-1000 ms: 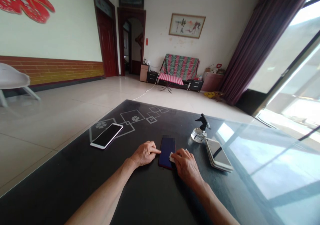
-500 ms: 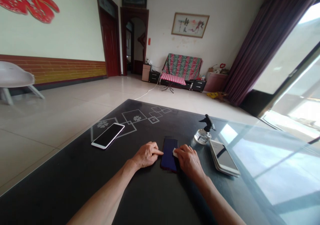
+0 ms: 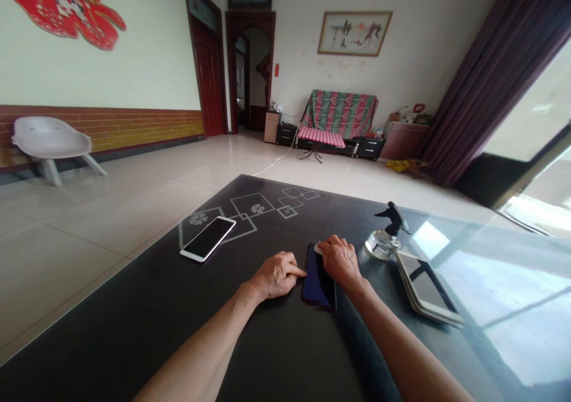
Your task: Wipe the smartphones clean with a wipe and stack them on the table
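Note:
A dark phone [image 3: 317, 280] with a bluish sheen lies on the black table, long side pointing away from me. My left hand [image 3: 279, 274] rests beside it, empty; its index finger is stretched out to the phone's left edge, and the other fingers are loosely bent. Over the phone's upper right part, my right hand [image 3: 341, 260] is closed on a small white wipe [image 3: 317, 248], pressed to the screen. Only a bit of the wipe shows. To the right of that hand stands a clear spray bottle [image 3: 381, 244] with a black trigger head.
A white-framed phone [image 3: 209, 239] lies face up on the left of the table [image 3: 267, 342]. Several stacked white-framed devices [image 3: 429, 289] lie at the right, close to the bottle. Beyond the table are a white chair [image 3: 52, 137] and a small striped table [image 3: 321, 135].
My right hand has slid the wipe up along the phone toward its far end. My left hand stays at the phone's left edge. The whole view has shifted a little.

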Demonstrator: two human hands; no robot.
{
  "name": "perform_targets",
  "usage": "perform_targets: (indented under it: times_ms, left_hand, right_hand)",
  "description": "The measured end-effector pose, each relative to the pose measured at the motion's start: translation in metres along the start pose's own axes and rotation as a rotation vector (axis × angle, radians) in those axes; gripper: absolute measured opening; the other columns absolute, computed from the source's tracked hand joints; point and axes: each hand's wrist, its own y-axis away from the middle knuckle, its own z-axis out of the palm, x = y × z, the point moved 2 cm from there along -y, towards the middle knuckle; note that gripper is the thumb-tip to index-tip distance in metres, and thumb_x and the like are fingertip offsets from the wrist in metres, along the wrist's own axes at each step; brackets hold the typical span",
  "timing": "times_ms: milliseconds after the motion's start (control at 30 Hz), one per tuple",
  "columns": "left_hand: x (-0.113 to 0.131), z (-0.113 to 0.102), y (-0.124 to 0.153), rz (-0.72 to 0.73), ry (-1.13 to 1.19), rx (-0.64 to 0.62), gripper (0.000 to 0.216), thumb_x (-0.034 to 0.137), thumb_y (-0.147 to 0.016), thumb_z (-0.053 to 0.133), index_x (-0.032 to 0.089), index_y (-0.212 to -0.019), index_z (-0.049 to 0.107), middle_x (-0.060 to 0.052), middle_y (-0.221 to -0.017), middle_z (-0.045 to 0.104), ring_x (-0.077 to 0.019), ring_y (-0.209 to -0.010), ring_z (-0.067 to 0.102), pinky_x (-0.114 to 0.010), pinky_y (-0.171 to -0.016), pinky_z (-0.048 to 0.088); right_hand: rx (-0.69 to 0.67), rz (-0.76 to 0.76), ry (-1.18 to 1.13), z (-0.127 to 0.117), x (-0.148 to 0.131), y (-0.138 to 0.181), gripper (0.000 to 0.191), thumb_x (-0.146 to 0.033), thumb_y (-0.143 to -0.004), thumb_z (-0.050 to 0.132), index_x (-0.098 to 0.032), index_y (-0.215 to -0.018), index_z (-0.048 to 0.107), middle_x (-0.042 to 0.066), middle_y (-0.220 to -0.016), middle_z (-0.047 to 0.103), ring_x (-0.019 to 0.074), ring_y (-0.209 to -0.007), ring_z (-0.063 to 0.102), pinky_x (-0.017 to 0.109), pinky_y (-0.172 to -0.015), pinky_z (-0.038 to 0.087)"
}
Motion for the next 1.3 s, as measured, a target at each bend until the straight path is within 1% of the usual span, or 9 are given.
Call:
perform_targets:
  times_ms: [133,300,500,633,767,1100,1300]
  left_hand:
    - [-0.002,0.001,0.000,-0.006,-0.005,-0.003,0.041,0.005,-0.074,0.051,0.029,-0.097,0.075,-0.001,-0.084,0.063,-0.0155,-0.081,0.056,-0.027,-0.079,0.047]
    - [-0.003,0.002,0.000,-0.008,-0.010,0.009,0.043,0.003,-0.072,0.051,0.030,-0.095,0.075,0.000,-0.085,0.064,-0.0150,-0.080,0.056,-0.026,-0.077,0.047]
    - [-0.001,0.001,-0.001,0.008,0.009,0.028,0.039,0.004,-0.073,0.051,0.026,-0.095,0.075,-0.001,-0.083,0.065,-0.0156,-0.080,0.057,-0.027,-0.077,0.047]
    - [-0.002,0.001,-0.001,0.011,0.016,0.029,0.039,0.004,-0.073,0.051,0.027,-0.093,0.076,-0.002,-0.083,0.065,-0.0159,-0.080,0.057,-0.028,-0.077,0.047]
    - [-0.002,0.002,-0.001,0.010,0.013,0.022,0.041,0.004,-0.072,0.051,0.027,-0.094,0.075,-0.001,-0.083,0.064,-0.0158,-0.080,0.057,-0.027,-0.076,0.047]
    - [-0.001,0.001,0.000,0.010,0.005,0.005,0.039,0.005,-0.074,0.051,0.028,-0.093,0.076,-0.001,-0.084,0.064,-0.0159,-0.081,0.057,-0.027,-0.078,0.046]
    - [0.000,0.000,0.000,0.000,0.014,0.002,0.039,0.006,-0.075,0.051,0.029,-0.094,0.075,-0.001,-0.084,0.064,-0.0161,-0.081,0.057,-0.027,-0.078,0.046]
  right_hand:
    - [0.013,-0.049,-0.027,-0.002,-0.015,0.018,0.027,-0.023,-0.093,0.043,-0.029,-0.102,0.068,0.004,-0.097,0.059,0.0181,-0.086,0.052,0.030,-0.075,0.031]
    - [0.032,-0.104,-0.113,-0.011,-0.021,0.049,0.027,-0.023,-0.094,0.042,-0.029,-0.102,0.067,0.003,-0.096,0.059,0.0167,-0.085,0.053,0.030,-0.078,0.032]
    - [0.005,-0.148,-0.173,-0.027,-0.028,0.084,0.026,-0.020,-0.093,0.042,-0.028,-0.098,0.066,0.004,-0.095,0.058,0.0168,-0.083,0.050,0.029,-0.074,0.033]
    - [-0.016,-0.162,-0.194,-0.031,-0.032,0.094,0.027,-0.020,-0.092,0.042,-0.029,-0.099,0.066,0.004,-0.095,0.058,0.0170,-0.082,0.049,0.029,-0.073,0.032]
    - [-0.018,-0.169,-0.191,-0.027,-0.032,0.082,0.027,-0.019,-0.092,0.042,-0.028,-0.098,0.067,0.003,-0.094,0.058,0.0164,-0.082,0.049,0.029,-0.074,0.032]
    - [-0.002,-0.083,-0.091,-0.004,-0.020,0.014,0.030,-0.023,-0.094,0.041,-0.030,-0.100,0.069,0.004,-0.098,0.061,0.0173,-0.086,0.052,0.029,-0.076,0.031]
    - [-0.001,-0.050,-0.092,0.005,-0.014,-0.015,0.031,-0.023,-0.093,0.041,-0.029,-0.098,0.070,0.004,-0.098,0.061,0.0181,-0.087,0.053,0.030,-0.074,0.031]
